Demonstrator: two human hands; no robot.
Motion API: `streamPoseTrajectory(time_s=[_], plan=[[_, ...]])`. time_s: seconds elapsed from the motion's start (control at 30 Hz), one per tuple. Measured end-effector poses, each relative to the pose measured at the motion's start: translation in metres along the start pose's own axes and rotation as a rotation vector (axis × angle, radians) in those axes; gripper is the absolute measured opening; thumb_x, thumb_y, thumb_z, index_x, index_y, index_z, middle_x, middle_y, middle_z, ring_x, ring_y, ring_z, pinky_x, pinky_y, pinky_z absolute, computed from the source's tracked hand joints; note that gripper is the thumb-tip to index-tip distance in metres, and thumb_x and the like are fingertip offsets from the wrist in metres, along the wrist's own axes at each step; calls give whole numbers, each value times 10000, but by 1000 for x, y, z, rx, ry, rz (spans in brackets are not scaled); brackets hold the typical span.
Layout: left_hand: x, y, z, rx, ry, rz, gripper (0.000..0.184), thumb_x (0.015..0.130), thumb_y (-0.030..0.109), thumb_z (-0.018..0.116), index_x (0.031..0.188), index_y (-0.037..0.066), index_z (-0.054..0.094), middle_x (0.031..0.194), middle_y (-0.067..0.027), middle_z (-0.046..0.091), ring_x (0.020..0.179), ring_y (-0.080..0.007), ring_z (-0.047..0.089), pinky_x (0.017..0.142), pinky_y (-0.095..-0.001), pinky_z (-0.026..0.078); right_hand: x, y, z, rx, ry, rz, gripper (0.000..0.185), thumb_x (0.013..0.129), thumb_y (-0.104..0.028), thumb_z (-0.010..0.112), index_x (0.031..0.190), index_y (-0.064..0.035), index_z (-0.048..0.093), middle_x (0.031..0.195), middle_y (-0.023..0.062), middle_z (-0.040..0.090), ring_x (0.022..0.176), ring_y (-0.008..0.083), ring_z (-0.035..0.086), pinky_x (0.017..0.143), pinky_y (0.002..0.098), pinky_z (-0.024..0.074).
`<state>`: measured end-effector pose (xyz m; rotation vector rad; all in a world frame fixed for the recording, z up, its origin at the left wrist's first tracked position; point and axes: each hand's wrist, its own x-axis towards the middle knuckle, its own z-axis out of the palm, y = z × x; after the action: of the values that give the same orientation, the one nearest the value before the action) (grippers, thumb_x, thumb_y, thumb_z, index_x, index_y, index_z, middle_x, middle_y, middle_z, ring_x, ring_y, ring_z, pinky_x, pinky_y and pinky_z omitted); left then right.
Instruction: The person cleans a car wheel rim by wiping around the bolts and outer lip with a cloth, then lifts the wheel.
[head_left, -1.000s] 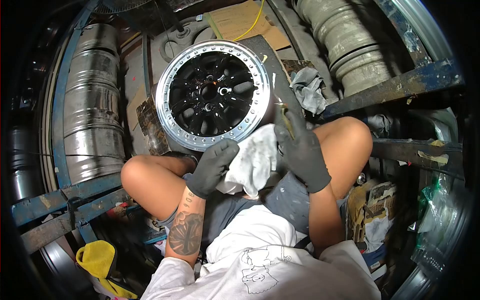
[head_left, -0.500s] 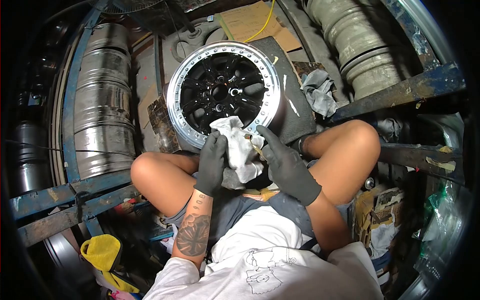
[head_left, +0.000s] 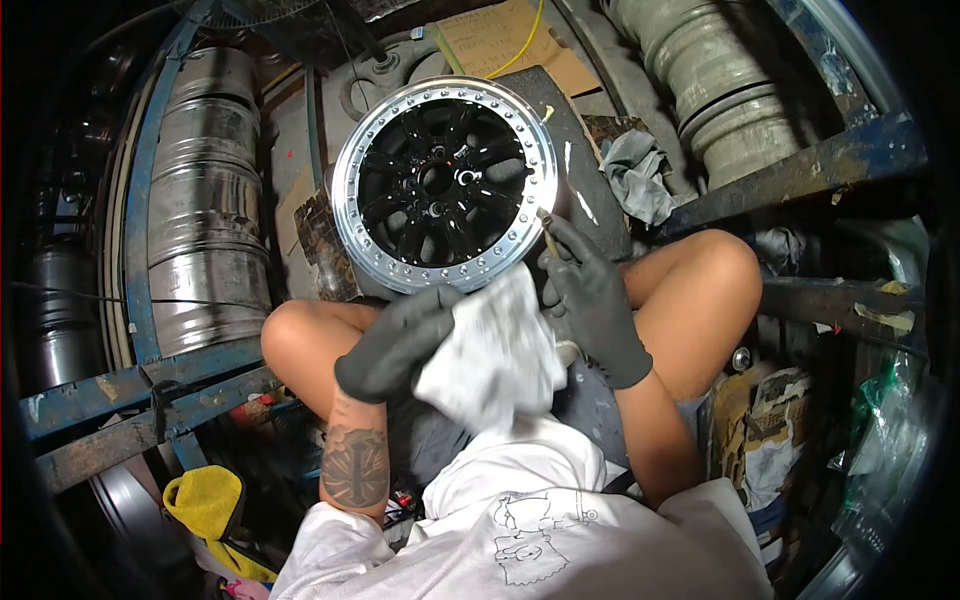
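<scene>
A white cloth [head_left: 495, 355], slightly blurred, hangs from my left hand [head_left: 398, 340], which wears a black glove and has its fingers closed on the cloth's edge. My right hand [head_left: 592, 305], also gloved in black, grips a thin brush [head_left: 548, 228] with its tip pointing up. That tip is close to the lower right edge of the wheel rim [head_left: 462, 222]; whether they touch I cannot tell. The wheel rim has glossy black spokes and a polished silver lip ringed with several bolts. It lies face up in front of me, between my knees and beyond both hands.
Under the wheel is a dark grey pad [head_left: 595, 235]. A grey rag [head_left: 638, 180] lies to its right. Metal wheel barrels [head_left: 205, 210] line the left side, with others [head_left: 735, 100] at the right. Blue steel frames [head_left: 810, 175] flank me. A yellow cloth [head_left: 205, 500] hangs lower left.
The white cloth has moved toward me, away from the wheel, and now hangs from my left hand alone. My right hand has risen a little with the brush, whose tip now points upward.
</scene>
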<state>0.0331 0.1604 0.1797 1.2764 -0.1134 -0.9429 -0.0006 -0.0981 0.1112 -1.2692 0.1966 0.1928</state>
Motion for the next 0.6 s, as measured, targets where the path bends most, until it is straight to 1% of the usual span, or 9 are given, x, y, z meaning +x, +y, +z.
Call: streamPoseTrajectory(time_s=[0.1, 0.13, 0.17, 0.23, 0.27, 0.37, 0.47, 0.53, 0.6], plan=[[-9, 28, 4, 352, -356, 9, 307, 1087, 298, 578, 1165, 4, 622, 953, 9, 643, 804, -46, 583, 690, -287, 500, 9, 37, 3, 312, -274, 71, 572, 1083, -191, 576, 1606, -69, 378, 1115, 90, 683, 854, 115, 692, 708, 227, 558], [-6, 33, 11, 320, -347, -71, 255, 1055, 260, 636, 1113, 14, 669, 895, -35, 687, 728, -127, 642, 667, -328, 523, 1, 19, 16, 229, -335, 121, 622, 1083, -244, 598, 1626, -91, 337, 1142, 101, 683, 878, 128, 696, 760, 261, 591], [-1, 37, 18, 540, -245, 52, 236, 1033, 243, 657, 1112, 22, 685, 904, -57, 699, 752, -168, 664, 686, -339, 532, -3, 11, 23, 78, -425, 117, 573, 1102, -236, 549, 1604, -44, 351, 1195, 128, 688, 922, 198, 720, 836, 344, 617], [11, 43, 28, 971, -23, 306, 210, 988, 209, 700, 1110, 39, 717, 924, -101, 725, 801, -250, 707, 723, -361, 550, -23, -9, 48, 864, -669, 452, 495, 1113, -211, 492, 1556, -10, 402, 1280, 121, 675, 1062, 223, 706, 971, 381, 588], [16, 40, 26, 1056, 68, 362, 237, 920, 184, 743, 1128, 70, 752, 996, -126, 738, 883, -331, 721, 771, -386, 566, -23, 10, 46, 882, -716, 447, 468, 1092, -221, 520, 1515, -33, 450, 1302, 107, 666, 1113, 215, 683, 995, 365, 566], [19, 40, 16, 1066, -25, 485, 202, 886, 117, 799, 1066, 31, 767, 1004, -120, 758, 869, -246, 733, 752, -344, 574, -16, 103, 12, 321, -651, 39, 392, 1028, -250, 601, 1390, -100, 593, 1366, 64, 640, 1264, 191, 614, 1068, 318, 500], [16, 37, 21, 1149, 68, 489, 236, 837, 130, 842, 1060, 70, 795, 1021, -100, 765, 906, -250, 743, 766, -367, 591, -21, 23, 25, -85, -684, -508, 398, 1018, -217, 623, 1374, -43, 583, 1308, 71, 662, 1195, 184, 657, 1043, 341, 528], [21, 28, 18, 1196, 126, 603, 252, 811, 135, 862, 1052, 94, 806, 1035, -82, 769, 891, -247, 743, 779, -362, 590, -23, 37, 21, 541, -671, -161, 442, 991, -255, 650, 1384, -67, 575, 1318, 74, 656, 1228, 202, 635, 1064, 355, 504], [24, 27, 16, 1209, 85, 576, 228, 833, 162, 849, 1048, 96, 811, 1024, -82, 768, 880, -254, 736, 792, -366, 586, -26, 50, 5, 195, -625, -122, 468, 983, -288, 638, 1402, -91, 568, 1354, 68, 640, 1283, 212, 596, 1107, 375, 466]])
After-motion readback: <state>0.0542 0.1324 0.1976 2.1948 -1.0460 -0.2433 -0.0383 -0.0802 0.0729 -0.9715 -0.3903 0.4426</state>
